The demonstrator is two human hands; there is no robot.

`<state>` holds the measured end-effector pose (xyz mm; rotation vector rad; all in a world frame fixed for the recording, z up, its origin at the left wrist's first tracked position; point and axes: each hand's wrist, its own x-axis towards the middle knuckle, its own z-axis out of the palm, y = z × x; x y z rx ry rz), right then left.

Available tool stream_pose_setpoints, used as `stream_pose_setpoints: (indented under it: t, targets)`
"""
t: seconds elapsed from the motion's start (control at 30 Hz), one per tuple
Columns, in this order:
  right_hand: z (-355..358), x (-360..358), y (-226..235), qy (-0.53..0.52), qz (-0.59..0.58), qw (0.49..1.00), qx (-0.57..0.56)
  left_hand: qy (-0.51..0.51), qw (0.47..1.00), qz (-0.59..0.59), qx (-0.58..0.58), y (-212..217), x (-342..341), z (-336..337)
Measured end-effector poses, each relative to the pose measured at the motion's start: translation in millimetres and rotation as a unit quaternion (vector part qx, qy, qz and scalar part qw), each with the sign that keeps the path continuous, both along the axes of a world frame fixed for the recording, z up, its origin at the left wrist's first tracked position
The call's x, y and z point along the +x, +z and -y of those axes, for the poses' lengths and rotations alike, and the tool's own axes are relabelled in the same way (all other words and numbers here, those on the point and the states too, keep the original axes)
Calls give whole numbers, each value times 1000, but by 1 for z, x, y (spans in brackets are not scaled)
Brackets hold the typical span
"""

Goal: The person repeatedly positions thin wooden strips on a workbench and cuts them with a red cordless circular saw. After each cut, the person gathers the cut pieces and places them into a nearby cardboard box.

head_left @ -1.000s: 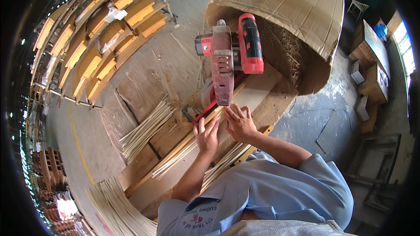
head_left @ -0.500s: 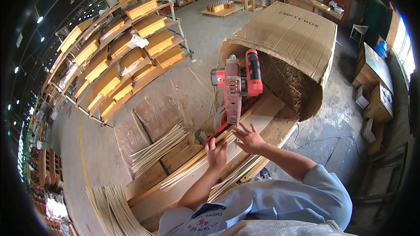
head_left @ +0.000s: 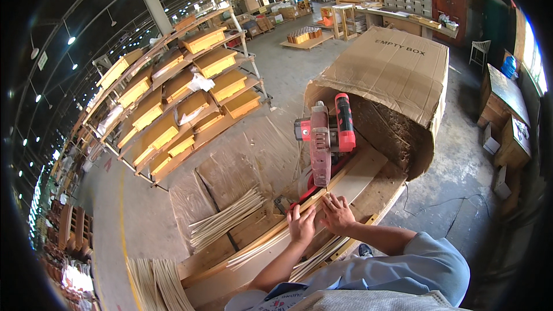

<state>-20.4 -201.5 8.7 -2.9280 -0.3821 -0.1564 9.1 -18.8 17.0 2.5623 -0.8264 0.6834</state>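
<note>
A red miter saw (head_left: 321, 152) with a black-and-red handle stands over a wooden bench (head_left: 360, 181). Just in front of it, my left hand (head_left: 301, 226) is closed around thin pale wooden strips (head_left: 262, 251) lying along the wooden fence (head_left: 253, 245). To its right, my right hand (head_left: 339, 214) has its fingers drawn together on the strips close under the saw's guard. Parts of the strips are hidden beneath my fingers, and the saw's body covers much of the blade.
A large cardboard box (head_left: 391, 69) opens behind the saw. Strip bundles lie on the left (head_left: 227, 219) and near left (head_left: 158, 285); more strips (head_left: 322, 256) lie by my body. A rack (head_left: 190, 98) of yellow-edged wooden pieces stands far left. A cable (head_left: 438, 203) crosses the floor at right.
The view has shifted, so the scene sits lower and farther right. My right hand's fingers, spread before, have come together on the strips. My left hand stays at the fence.
</note>
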Motion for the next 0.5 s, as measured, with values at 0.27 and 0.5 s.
stream_pose_setpoints:
  t: [0.27,0.5]
  targets:
    - [-1,2,2,-5,-27,1000,6,-6,1000,-19,-21,-2,1,-2]
    - [-1,0,2,-4,-7,1000,-4,-9,1000,-18,-7,-6,3,-4]
